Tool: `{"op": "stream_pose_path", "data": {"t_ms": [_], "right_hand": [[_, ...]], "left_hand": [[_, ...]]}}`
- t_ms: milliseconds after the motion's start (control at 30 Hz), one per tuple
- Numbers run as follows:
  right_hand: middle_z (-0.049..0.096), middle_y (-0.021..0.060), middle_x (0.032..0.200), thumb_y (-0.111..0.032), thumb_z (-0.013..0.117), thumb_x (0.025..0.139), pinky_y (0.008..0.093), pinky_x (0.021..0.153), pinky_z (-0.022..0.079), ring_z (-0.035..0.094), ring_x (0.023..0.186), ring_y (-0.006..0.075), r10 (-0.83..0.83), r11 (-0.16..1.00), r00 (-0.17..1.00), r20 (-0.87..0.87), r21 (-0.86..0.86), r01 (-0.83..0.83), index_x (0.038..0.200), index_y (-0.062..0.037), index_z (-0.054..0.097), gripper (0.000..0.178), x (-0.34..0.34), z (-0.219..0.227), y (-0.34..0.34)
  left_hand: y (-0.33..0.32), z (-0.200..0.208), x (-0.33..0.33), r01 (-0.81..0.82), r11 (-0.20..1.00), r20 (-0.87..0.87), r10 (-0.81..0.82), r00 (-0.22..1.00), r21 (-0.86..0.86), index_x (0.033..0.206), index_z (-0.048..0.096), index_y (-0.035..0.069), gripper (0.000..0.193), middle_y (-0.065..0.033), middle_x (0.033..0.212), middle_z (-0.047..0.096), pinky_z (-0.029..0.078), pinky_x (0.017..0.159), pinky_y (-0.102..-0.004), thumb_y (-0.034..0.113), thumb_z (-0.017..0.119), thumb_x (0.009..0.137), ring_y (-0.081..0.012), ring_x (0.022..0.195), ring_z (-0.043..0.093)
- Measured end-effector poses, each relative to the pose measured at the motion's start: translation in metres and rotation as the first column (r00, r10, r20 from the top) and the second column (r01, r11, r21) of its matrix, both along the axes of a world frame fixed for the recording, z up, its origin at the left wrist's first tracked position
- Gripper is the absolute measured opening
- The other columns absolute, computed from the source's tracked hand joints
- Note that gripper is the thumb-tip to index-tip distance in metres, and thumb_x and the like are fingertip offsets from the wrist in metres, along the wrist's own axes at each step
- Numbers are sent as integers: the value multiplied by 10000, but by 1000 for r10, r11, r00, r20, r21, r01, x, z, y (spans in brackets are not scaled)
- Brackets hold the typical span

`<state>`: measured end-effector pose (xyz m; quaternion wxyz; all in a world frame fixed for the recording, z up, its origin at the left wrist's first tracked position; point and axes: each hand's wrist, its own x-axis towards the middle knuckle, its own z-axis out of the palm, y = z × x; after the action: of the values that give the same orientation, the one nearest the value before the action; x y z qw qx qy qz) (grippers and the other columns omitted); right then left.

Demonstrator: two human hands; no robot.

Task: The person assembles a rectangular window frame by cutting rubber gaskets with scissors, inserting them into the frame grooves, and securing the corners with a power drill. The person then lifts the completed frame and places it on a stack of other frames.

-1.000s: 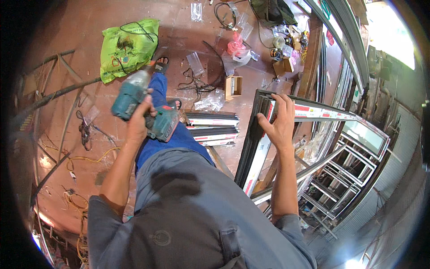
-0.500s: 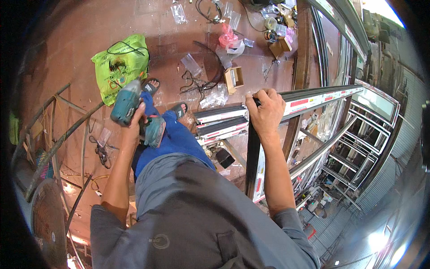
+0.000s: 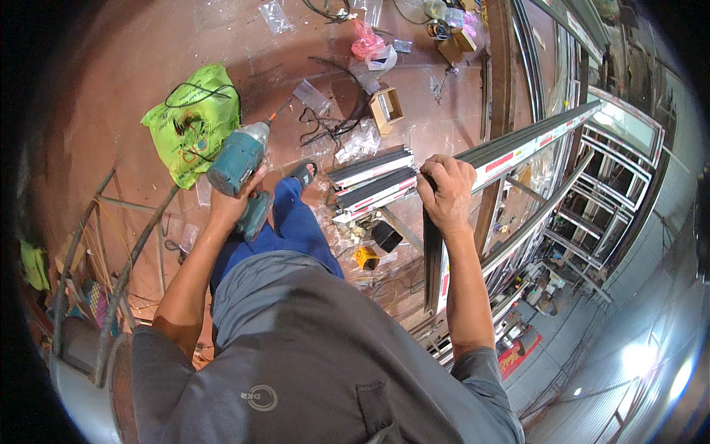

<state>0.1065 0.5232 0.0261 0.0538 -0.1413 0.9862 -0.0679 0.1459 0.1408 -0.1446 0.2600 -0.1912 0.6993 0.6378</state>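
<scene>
My left hand is wrapped round the handle of a teal cordless drill with a grey nose. Its long thin bit points forward and right, over the floor, touching nothing. On the right, my right hand grips the corner of a dark metal frame whose side carries white and red protective film. One bar of this frame runs away to the right, another comes back toward me. Just left of that hand lie several short film-covered profiles in a stack.
A bright green bag with a dark cable on it lies on the reddish floor, ahead left. Beyond the profiles are an open cardboard box, cables and plastic scraps. A metal rack stands at left. More frames are stacked at right.
The drill has moved right and slightly forward, its nose swinging to the right so the bit now shows. My right hand keeps its grip on the frame corner. The whole view has shifted slightly.
</scene>
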Motion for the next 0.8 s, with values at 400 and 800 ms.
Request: {"op": "stream_pose_path", "data": {"t_ms": [400, 800], "right_hand": [[677, 50, 1005, -230, 750, 868, 469, 984, 406, 606, 961, 292, -36, 999, 999, -39, -24, 35, 924, -124, 655, 153, 2, -6, 11], [600, 53, 1340, -304, 772, 856, 582, 1172, 263, 514, 1351, 263, -153, 967, 963, -224, 166, 192, 945, -148, 680, 201, 36, -3, -1]], "left_hand": [[11, 15, -16, 366, 926, -209, -377, 902, -91, 1093, 750, 72, 288, -117, 1039, 761, 545, 872, -415, 283, 793, 902, -286, 979, 721], [14, 57, -16, 582, 787, -324, -616, 718, -205, 1075, 742, 62, 268, -115, 973, 769, 568, 794, -400, 273, 798, 920, -282, 873, 738]]}}
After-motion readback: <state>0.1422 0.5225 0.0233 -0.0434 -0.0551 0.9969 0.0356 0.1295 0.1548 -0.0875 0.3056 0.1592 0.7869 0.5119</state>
